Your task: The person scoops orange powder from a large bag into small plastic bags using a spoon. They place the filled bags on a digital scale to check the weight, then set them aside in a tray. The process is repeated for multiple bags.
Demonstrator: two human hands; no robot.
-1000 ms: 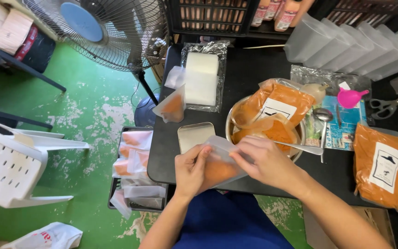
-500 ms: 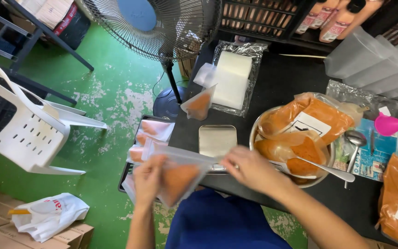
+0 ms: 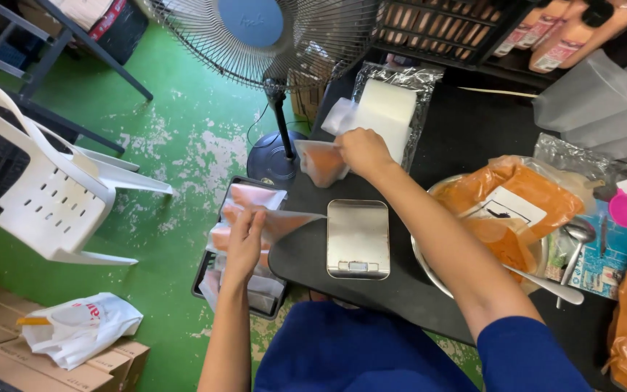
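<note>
Small packing workshop: scale [image 3: 358, 239], orange powder bags [image 3: 517, 199].

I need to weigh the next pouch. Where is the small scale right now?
In the head view, the small metal scale lies on the black table near its front edge, just left of the steel bowl and right of the left hand.

Bright even light, soft faint shadows, glare on plastic wrap, slight motion blur, wide-angle edge bending
</note>
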